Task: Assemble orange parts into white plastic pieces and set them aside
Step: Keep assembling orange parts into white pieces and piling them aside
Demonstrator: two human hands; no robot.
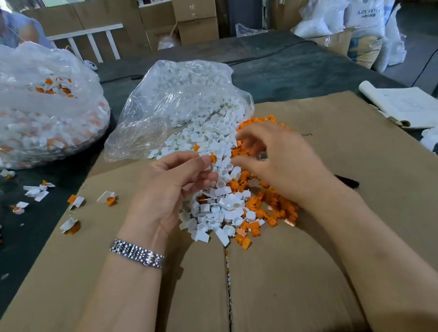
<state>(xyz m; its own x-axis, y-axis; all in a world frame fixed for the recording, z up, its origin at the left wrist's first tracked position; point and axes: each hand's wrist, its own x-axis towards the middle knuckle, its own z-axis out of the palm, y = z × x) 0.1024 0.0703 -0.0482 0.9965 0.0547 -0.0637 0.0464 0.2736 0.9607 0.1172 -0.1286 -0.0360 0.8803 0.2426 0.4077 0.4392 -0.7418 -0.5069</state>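
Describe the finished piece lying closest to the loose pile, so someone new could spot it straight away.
Start at the flattened cardboard sheet under the hands, then go to its left part, left of the left hand. The assembled piece lies there alone, a white tab with an orange part at its lower right. Its scattered neighbours lie further left, toward or on the dark table.

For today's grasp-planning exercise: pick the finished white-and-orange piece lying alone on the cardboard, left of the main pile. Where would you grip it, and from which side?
Take the finished piece by its flat white tab, pinching the tab's two faces from above. The tab is the broad part, sticking up at a tilt off the cardboard, while the orange end sits low against the sheet. It lies apart from its neighbours, so fingers probably have room on either side.
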